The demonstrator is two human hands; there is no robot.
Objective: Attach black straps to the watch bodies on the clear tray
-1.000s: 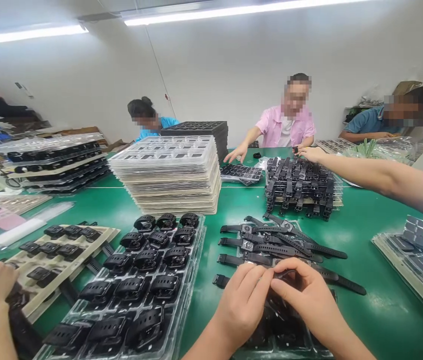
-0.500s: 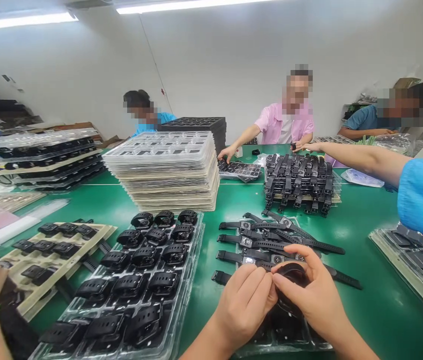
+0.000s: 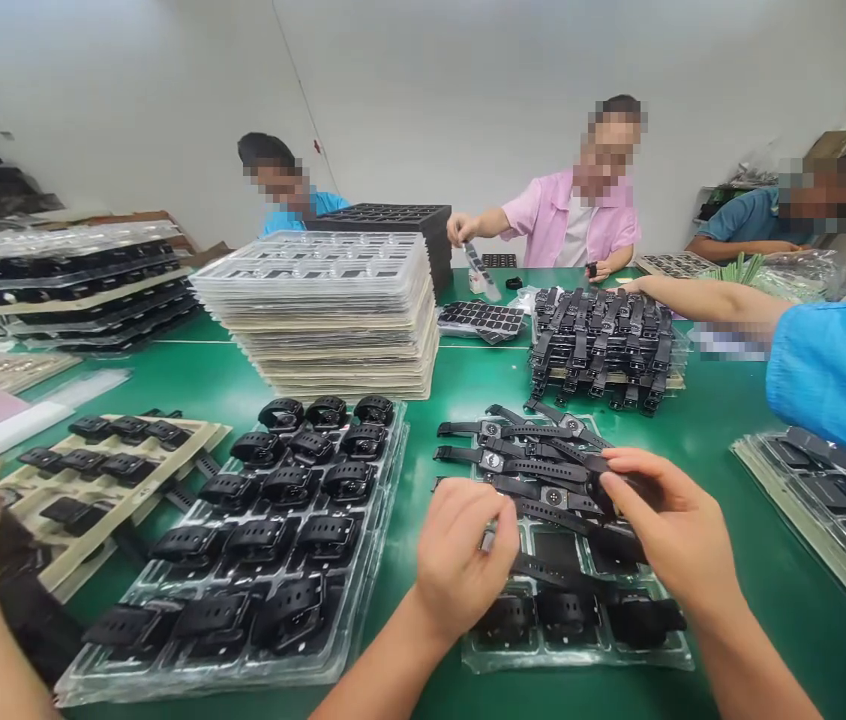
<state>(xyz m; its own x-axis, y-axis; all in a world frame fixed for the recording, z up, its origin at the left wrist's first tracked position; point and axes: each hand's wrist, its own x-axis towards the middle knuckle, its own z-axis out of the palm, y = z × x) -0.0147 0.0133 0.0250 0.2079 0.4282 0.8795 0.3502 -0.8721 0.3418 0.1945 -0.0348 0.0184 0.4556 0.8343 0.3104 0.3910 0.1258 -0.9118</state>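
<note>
In the head view, my right hand [image 3: 682, 535] has its thumb and fingers closed on a black smartwatch [image 3: 637, 487], partly hidden by the fingers. My left hand [image 3: 460, 560] is curled shut, thumb against forefinger, above the left edge of a clear tray [image 3: 573, 660]; whatever it may pinch is hidden. Curled black watches [image 3: 567, 612] sit in the tray's front pockets. A strap lies across the tray between my hands. Beyond them, several watches [image 3: 554, 496] with straps stretched flat are piled on the tray's far part, sensor backs up.
Left of my hands stands a clear tray of curled watches [image 3: 288, 540], with a beige tray [image 3: 134, 490] beyond it. Tall stacked trays [image 3: 325, 330] and a watch pile [image 3: 603, 350] stand farther back. A co-worker's blue sleeve [image 3: 839, 365] reaches in from the right; other people sit across.
My hands have moved apart: the right went right and forward with the watch, the left slightly left. The co-worker in pink has lifted a thin strip off the table.
</note>
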